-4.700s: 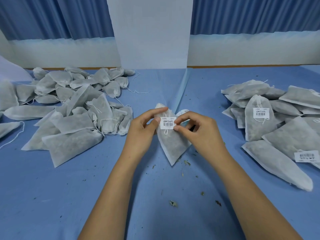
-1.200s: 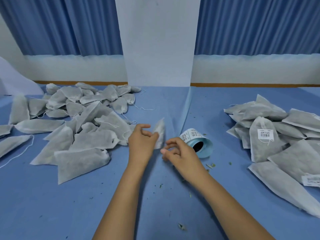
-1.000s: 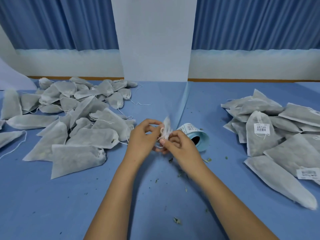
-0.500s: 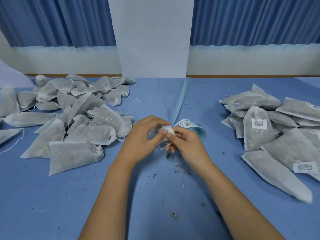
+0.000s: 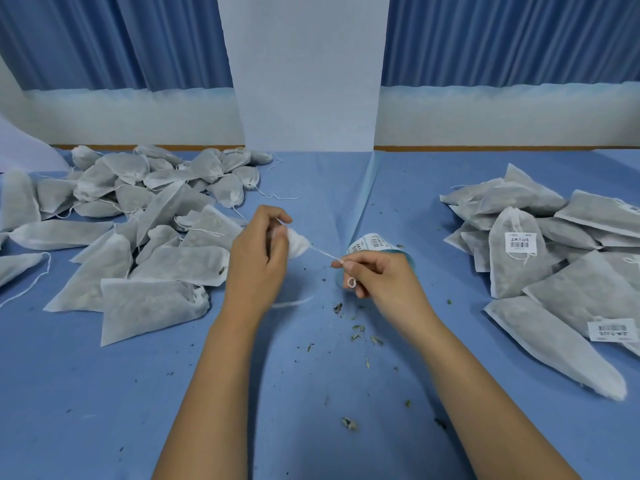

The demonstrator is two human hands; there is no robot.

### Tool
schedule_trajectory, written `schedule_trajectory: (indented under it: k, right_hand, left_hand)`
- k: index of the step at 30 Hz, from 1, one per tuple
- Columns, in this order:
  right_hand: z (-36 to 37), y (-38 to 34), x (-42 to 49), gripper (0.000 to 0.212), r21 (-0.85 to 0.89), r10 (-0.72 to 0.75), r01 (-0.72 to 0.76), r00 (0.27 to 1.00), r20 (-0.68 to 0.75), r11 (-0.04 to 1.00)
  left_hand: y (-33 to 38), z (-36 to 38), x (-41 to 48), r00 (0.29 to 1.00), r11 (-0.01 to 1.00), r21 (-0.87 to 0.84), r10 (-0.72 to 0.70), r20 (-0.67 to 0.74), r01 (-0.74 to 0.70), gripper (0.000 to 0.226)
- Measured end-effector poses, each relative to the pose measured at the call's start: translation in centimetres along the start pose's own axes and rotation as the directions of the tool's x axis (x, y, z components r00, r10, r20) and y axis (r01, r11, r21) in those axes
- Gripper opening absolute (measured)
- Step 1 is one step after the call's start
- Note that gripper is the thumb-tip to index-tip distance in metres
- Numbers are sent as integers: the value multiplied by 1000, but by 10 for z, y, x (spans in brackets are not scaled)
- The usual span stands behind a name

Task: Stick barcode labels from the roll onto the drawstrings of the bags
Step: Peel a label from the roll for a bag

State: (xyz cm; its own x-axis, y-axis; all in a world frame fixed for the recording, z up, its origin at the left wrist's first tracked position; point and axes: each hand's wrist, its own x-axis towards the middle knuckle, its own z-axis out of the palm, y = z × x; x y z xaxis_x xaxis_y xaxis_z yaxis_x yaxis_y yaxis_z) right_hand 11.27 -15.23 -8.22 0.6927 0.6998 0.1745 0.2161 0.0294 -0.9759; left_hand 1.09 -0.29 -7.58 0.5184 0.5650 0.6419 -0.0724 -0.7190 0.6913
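My left hand [image 5: 258, 261] grips the gathered neck of a white mesh bag [image 5: 297, 244] above the middle of the blue table; most of the bag is hidden behind the hand. My right hand [image 5: 377, 280] pinches the bag's white drawstring [image 5: 323, 252], which runs taut from the neck to my fingertips, with a small loop of string at my fingers. The label roll [image 5: 372, 244], blue liner with white barcode labels, lies on its side just behind my right hand, partly hidden.
A pile of unlabelled bags [image 5: 138, 230] covers the left of the table [image 5: 104, 393]. A pile of labelled bags [image 5: 554, 258] lies on the right. Dried herb crumbs [image 5: 356, 329] are scattered in front of my hands. A white pillar [image 5: 304, 74] stands behind.
My hands have drawn apart: the right one has pulled the drawstring out to the right, taut, while the left keeps hold of the bag's neck.
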Motion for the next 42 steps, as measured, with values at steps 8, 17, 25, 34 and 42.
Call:
schedule_trajectory:
  k: [8,17,25,34,42]
  right_hand:
    - [-21,-3,3,19,-515,-399,263,900,-173,816]
    - [-31,2,6,17,-726,-607,275,757,-241,630]
    - [-13,4,1,9,-652,-446,241,879,-166,718]
    - [-14,5,-3,14,-676,-399,334,915,65,657]
    - [-6,-5,-5,23,-158,-229,259,956,183,953]
  left_hand:
    - [9,-4,-3,950,993,-82,-54,308,83,16]
    - [24,-5,-8,787,896,-219,-195,586,385,13]
    - [35,4,-6,870,621,-631,-187,457,465,13]
    - [27,-1,-2,946,823,-466,-290,146,324,12]
    - [36,3,-8,867,826,-380,-234,439,416,12]
